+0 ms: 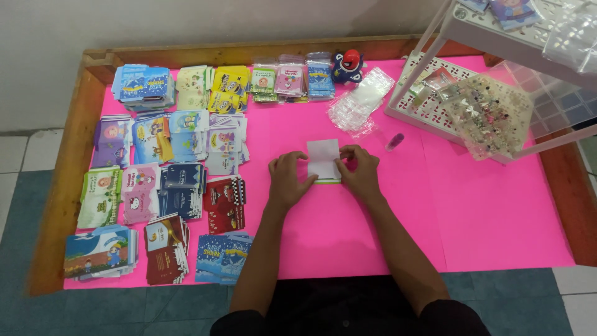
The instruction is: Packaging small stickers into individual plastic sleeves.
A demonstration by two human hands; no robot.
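A small white folded card (323, 160) with a green edge lies on the pink table cover (348, 230) in the middle of the table. My left hand (287, 180) presses on its left side, fingers spread. At the card's right edge my right hand (358, 169) pinches it with curled fingers. Both forearms reach in from the bottom of the view.
Several stacks of small colourful printed cards (168, 180) fill the table's left half and back. A pile of clear plastic sleeves (362, 99) and a blue and red toy (347, 66) lie behind. A white plastic rack (472, 81) with a bag of trinkets stands at the right.
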